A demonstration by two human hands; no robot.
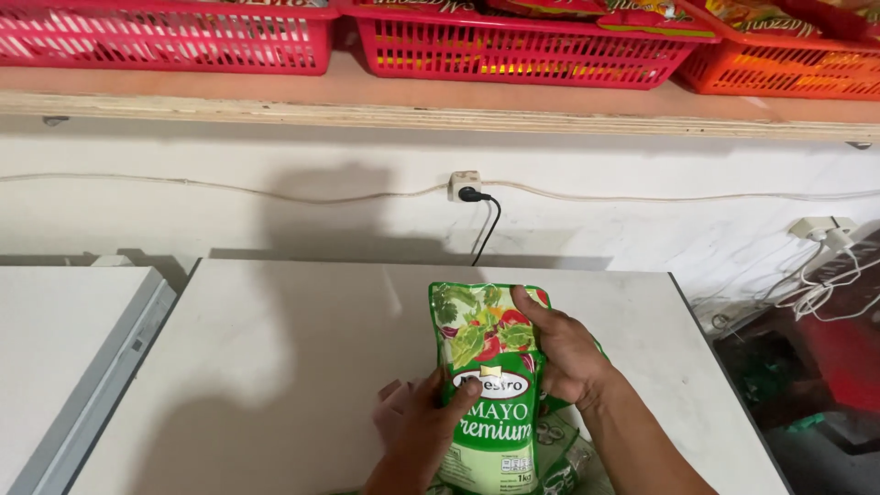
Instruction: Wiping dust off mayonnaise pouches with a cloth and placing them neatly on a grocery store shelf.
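A white wall (183, 211) fills the back of the view, with a thin cable running across it to a small socket (464, 184) that has a black plug (471, 194) in it. Above, a long wooden shelf (440, 105) carries red plastic baskets (522, 50) and, at the far right, an orange basket (788, 69), all holding packaged goods. Below the wall lies a broad white tabletop (293, 367), with a second white surface (55, 348) just beside it on the left, a grey edge strip between them. To the right, a tangle of white cords (825, 284) hangs near another wall socket, above a dark, cluttered corner.

Near the front edge of the tabletop, the person holds a green pouch (490, 385) with a salad picture on its upper half and a white oval label at its middle. It stands roughly upright, tilted slightly, above more green pouches (561, 449) lying on the table beneath it.

The right hand (564, 353) grasps the pouch's upper right edge, fingers curled over the front and thumb behind. The left hand (422, 431) grips the lower left side, thumb pressed on the front by the label.
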